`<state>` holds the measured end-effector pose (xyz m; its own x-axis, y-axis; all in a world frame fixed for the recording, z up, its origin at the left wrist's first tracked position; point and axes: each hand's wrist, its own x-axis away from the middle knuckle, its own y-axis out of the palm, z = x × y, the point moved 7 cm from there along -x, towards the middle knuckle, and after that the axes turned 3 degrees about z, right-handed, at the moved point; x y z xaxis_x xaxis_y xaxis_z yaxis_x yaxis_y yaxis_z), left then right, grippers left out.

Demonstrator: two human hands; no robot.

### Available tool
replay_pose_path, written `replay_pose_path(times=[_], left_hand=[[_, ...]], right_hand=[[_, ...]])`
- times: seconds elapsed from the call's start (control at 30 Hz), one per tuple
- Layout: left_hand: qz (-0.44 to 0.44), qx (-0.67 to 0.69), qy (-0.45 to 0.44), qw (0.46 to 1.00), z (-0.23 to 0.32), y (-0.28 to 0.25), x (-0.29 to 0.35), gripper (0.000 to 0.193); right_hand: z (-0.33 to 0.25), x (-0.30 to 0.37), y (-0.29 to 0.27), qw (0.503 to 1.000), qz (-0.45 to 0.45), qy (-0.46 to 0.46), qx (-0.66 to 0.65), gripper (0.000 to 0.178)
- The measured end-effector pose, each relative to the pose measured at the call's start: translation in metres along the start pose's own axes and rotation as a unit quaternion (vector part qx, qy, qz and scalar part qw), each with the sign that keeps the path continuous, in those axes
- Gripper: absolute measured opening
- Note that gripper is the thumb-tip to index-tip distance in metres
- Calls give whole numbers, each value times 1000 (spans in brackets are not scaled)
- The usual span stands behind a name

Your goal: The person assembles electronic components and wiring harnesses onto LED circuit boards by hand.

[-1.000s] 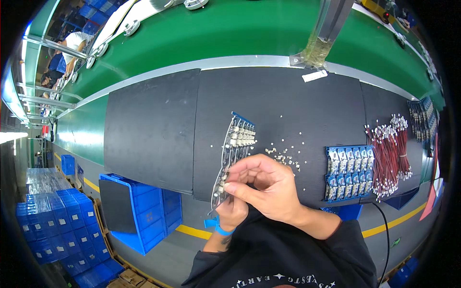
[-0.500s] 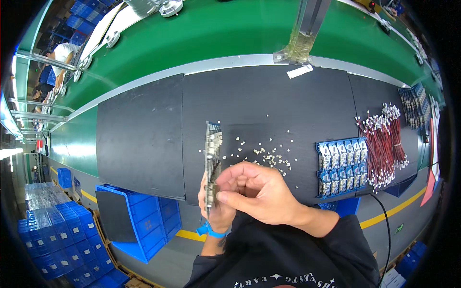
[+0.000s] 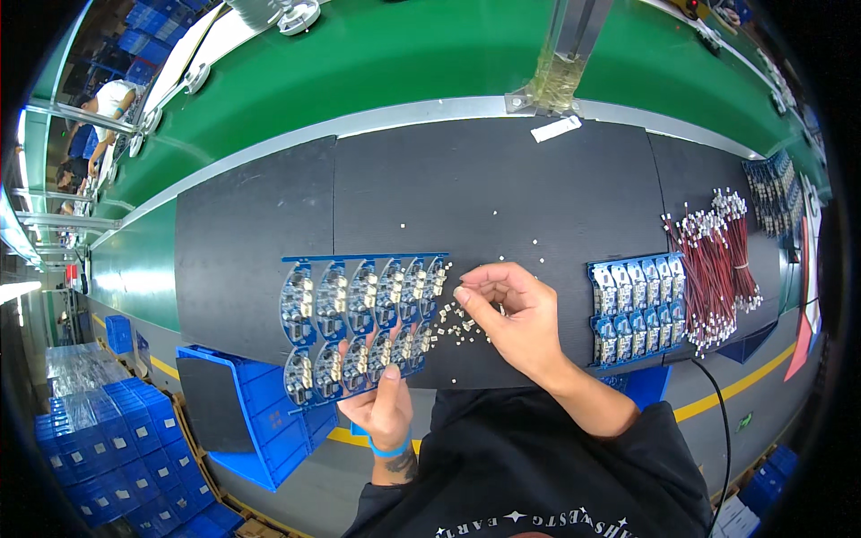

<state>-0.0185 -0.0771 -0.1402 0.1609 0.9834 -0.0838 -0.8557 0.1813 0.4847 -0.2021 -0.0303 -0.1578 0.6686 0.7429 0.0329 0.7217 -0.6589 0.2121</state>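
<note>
While the left hand [image 3: 384,414] has a grip on the near side of a blue circuit board panel [image 3: 363,296], thumb on the front and fingers tucked behind, the right hand [image 3: 520,321] sits just off the panel's right edge. That right thumb and index finger are drawn together at the tips, but honestly I can't tell if there's anything pinched between them. The panel itself is up in the left hand over the near part of the black mat [image 3: 484,170], component side showing, two rows of six boards.

Right under and around the right hand there's a loose scatter of tiny white connectors [image 3: 465,328], with a few strays further out on the mat. Off to the right lies another panel of the same kind of boards [image 3: 637,309], then red wire harnesses [image 3: 713,287] with white plugs right beside it, and more board panels [image 3: 775,197] at the far right end. Blue plastic crate [image 3: 278,403] is below the mat's near edge, over on the left.
</note>
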Motion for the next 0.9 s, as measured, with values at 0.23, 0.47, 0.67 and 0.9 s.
replay_pose_path(times=[0.23,0.47,0.67,0.9], left_hand=[[-33,-149,50,987,-7,-10,19,38],[-108,-395,134,902,10,4,20,27],[-137,-405,143,892,8,7,18,27],[-151,-379,76,910,4,3,16,28]], right_hand=[[-2,-5,12,997,-24,46,-51,22],[9,-6,8,981,-53,160,-96,20],[12,-10,6,986,-25,132,-95,20],[16,-11,1,991,-35,115,-54,21]])
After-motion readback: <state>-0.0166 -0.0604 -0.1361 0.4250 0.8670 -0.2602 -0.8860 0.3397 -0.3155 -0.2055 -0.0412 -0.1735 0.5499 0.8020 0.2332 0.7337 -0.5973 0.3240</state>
